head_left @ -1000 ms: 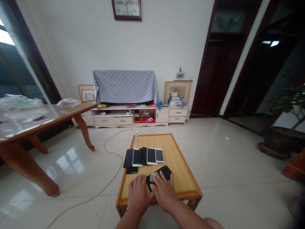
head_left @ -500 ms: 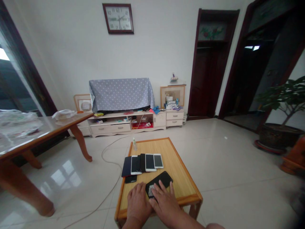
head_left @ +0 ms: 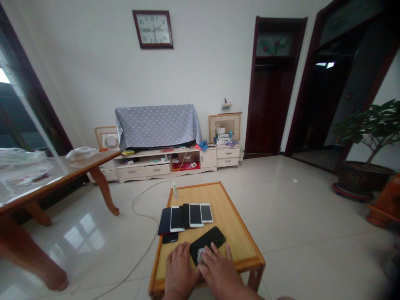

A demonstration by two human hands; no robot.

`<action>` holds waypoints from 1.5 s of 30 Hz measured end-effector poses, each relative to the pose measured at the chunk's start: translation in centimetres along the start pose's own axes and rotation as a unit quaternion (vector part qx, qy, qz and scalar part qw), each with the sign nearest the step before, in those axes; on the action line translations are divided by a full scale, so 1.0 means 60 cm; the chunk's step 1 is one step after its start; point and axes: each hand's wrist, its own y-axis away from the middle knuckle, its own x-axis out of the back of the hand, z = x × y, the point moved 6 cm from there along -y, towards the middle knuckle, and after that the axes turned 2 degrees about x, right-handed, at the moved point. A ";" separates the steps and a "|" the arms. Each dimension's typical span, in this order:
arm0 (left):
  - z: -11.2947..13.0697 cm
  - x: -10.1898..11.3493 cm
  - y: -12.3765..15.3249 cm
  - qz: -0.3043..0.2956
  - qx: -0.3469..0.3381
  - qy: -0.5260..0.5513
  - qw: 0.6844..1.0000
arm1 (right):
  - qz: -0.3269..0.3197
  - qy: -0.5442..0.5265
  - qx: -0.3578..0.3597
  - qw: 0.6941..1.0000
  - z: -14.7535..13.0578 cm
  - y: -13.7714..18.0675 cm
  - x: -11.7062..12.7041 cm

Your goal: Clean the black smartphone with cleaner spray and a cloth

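Observation:
A black phone (head_left: pixel 211 239) lies at a slant near the front edge of the small wooden table (head_left: pixel 229 216). My right hand (head_left: pixel 218 268) rests over its lower part, fingertips pressing a crumpled whitish tissue (head_left: pixel 200 255) against the screen. At the phone's left end lies my left hand (head_left: pixel 179 266), palm down with fingers stretched out and its thumb towards the right hand. Beyond the hands, several phones (head_left: pixel 196 215) form an overlapping row, some white-framed and some dark. Another dark phone (head_left: pixel 170 238) sits in front of that row's left end.
A small clear bottle (head_left: pixel 175 192) stands at the table's far left corner. A cable (head_left: pixel 134 258) runs along the floor to the left. A larger table (head_left: pixel 93 160) is on the left, a low cabinet (head_left: pixel 146 170) by the wall and a potted plant (head_left: pixel 364 179) on the right.
My right hand and the tissue have shifted slightly towards me on the phone, uncovering more of its screen. The left hand stays beside the phone. The whole view has tilted a little.

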 end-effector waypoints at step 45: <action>-0.012 0.001 0.006 -0.021 0.026 0.031 0.999 | -0.022 0.006 0.033 0.999 -0.068 -0.052 -0.007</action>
